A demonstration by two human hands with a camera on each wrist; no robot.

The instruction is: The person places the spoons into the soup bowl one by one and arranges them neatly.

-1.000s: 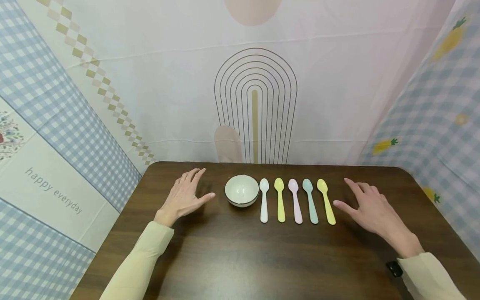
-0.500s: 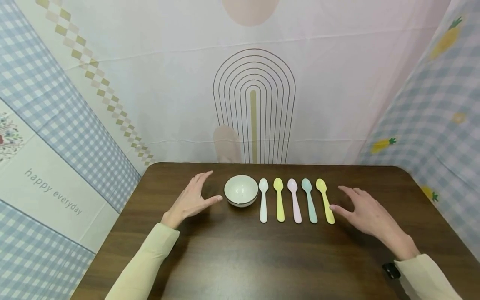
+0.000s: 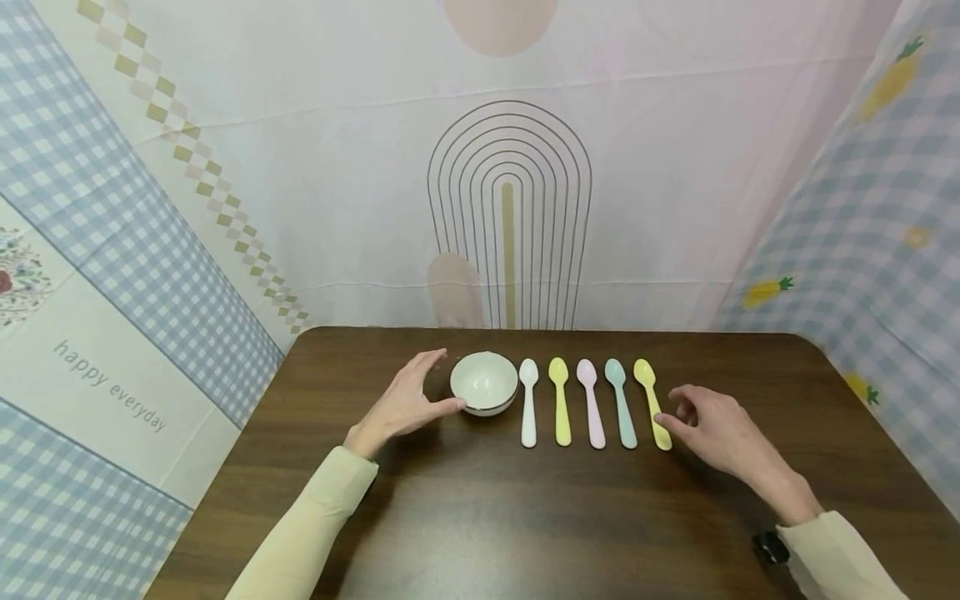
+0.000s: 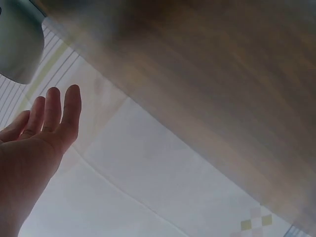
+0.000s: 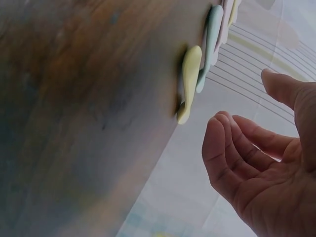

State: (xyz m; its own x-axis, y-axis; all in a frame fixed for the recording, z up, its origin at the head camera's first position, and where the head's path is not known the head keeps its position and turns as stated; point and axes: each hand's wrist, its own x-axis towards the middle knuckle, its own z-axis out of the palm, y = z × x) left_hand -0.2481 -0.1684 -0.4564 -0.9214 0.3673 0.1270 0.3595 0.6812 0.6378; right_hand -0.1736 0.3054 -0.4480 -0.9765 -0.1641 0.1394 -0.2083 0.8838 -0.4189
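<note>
A small white bowl (image 3: 483, 382) with a dark rim line stands at the left end of a row of spoons. Beside it is my left hand (image 3: 403, 407), thumb spread from the fingers, the thumb tip at the bowl's near left side; whether it touches I cannot tell. The left wrist view has the bowl (image 4: 19, 42) just beyond my fingertips. To its right lie a white spoon (image 3: 528, 408), a yellow spoon, a pink spoon (image 3: 592, 408), a teal spoon (image 3: 622, 408) and a second yellow spoon (image 3: 652, 408). My right hand (image 3: 723, 429), fingers bent loosely, hovers near that last spoon (image 5: 190, 74), holding nothing.
All of this is on a dark brown wooden table (image 3: 480, 517) with rounded far corners. Behind the table hangs a white printed cloth (image 3: 360, 208). Blue checked cloth flanks both sides. A black band sits on my right wrist by the sleeve (image 3: 843, 546).
My left hand has moved right, up to the bowl. My right hand has come left toward the end yellow spoon, and its fingers have bent more. Bowl and spoons stay in place.
</note>
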